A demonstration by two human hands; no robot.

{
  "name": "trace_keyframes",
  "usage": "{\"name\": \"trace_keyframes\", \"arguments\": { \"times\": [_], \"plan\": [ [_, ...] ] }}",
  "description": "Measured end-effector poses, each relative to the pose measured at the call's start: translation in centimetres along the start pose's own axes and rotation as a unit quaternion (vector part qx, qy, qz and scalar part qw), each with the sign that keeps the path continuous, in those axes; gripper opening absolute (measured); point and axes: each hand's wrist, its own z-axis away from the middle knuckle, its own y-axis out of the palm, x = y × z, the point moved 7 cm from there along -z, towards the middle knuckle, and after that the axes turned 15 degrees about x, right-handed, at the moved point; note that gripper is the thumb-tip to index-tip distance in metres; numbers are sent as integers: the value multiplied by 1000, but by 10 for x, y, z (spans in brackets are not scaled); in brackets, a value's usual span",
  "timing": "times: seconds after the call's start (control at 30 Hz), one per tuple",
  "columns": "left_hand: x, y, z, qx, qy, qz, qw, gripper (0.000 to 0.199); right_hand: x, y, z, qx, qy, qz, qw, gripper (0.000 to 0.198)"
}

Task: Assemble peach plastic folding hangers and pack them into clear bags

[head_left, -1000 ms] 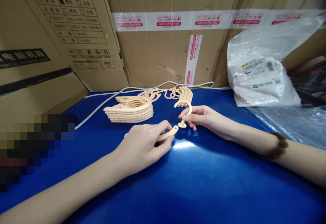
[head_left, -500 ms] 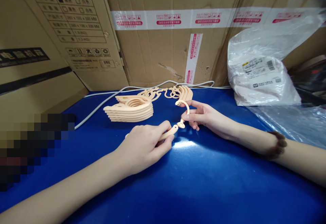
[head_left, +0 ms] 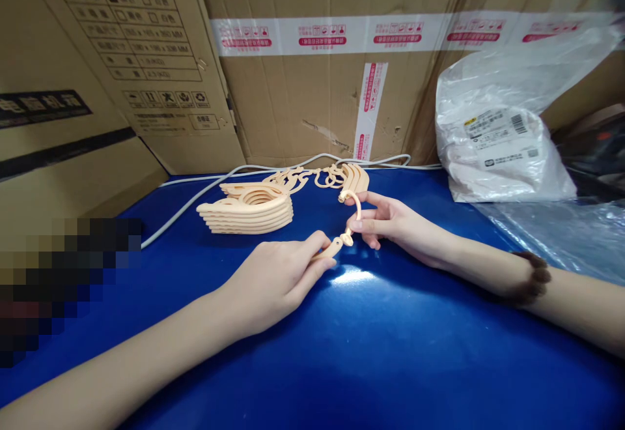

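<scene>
My left hand (head_left: 288, 277) is closed on a cream plastic hanger arm (head_left: 333, 249), with only its holed end showing past the fingertips. Between the thumb and fingers of my right hand (head_left: 383, 221) is a cream hanger hook (head_left: 359, 208), curved end up and its round base low. That base is right beside the holed end of the arm; whether they touch I cannot tell. Just beyond my left hand lies a neat stack of cream hanger arms (head_left: 249, 215). Farther back are a pile of loose hooks (head_left: 295, 179) and a second group of hanger arms (head_left: 359, 178).
Blue table surface (head_left: 371, 352) lies under my hands. Cardboard boxes (head_left: 293, 104) stand along the back and left. A white cable (head_left: 190, 205) runs behind the parts. At the right are a white plastic parcel bag (head_left: 502, 150) and clear plastic sheeting (head_left: 561, 234).
My left hand has turned the hanger arm a little, so its flat holed end shows more. The hook in my right hand has rotated slightly. The stacks look the same.
</scene>
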Motion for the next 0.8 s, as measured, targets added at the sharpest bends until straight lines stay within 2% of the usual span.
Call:
{"name": "trace_keyframes", "arguments": {
  "times": [0.17, 0.37, 0.8],
  "plan": [
    [0, 2, -1, 0, 12, -8, 1000, 27, 0, 1, 0, 10, -5, 3, 1000, 44],
    [1, 5, -3, 2, 19, -23, 1000, 26, 0, 3, -2, 21, -3, 2, 1000, 50],
    [-10, 5, 0, -31, 37, -133, 990, 24, 0, 5, -1, 44, 7, 12, 999, 54]
  ]
}}
